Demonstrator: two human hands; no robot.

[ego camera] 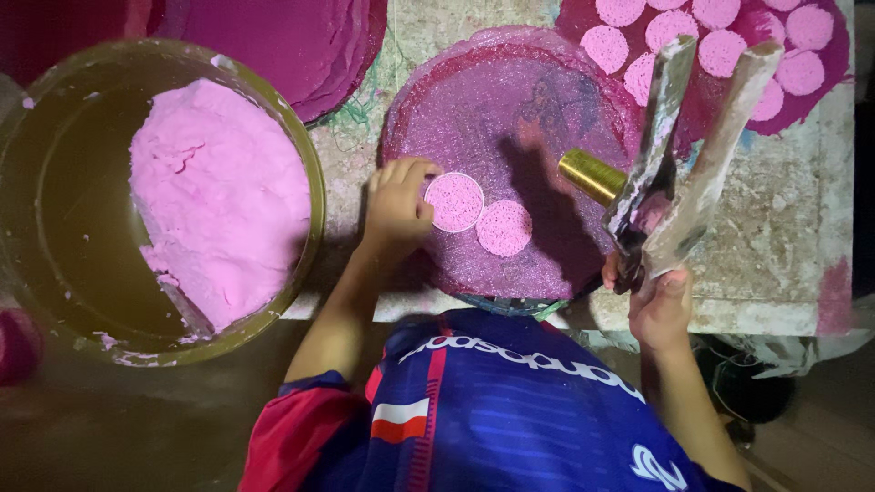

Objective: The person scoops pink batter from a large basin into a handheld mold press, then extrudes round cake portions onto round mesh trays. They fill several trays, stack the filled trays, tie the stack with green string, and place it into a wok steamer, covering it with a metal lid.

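My left hand (396, 205) rests its fingertips on the edge of a round pink dough disc (455, 201) that lies on a purple mesh tray (556, 109). A second pink disc (504, 228) sits right beside it, touching. My right hand (658, 305) is raised above the tray's right edge and grips the lower end of a two-handled metal press tool (679, 155), whose brass-coloured cylinder (591, 173) points toward the tray's middle. The tool's handles are smeared with pale dough.
A large olive bowl (36, 210) at the left holds a big lump of pink dough (223, 196). Another tray (825, 96) at the top right carries several pink discs. A stack of magenta trays (301, 46) lies at the top. The stained table edge (775, 319) runs at the right.
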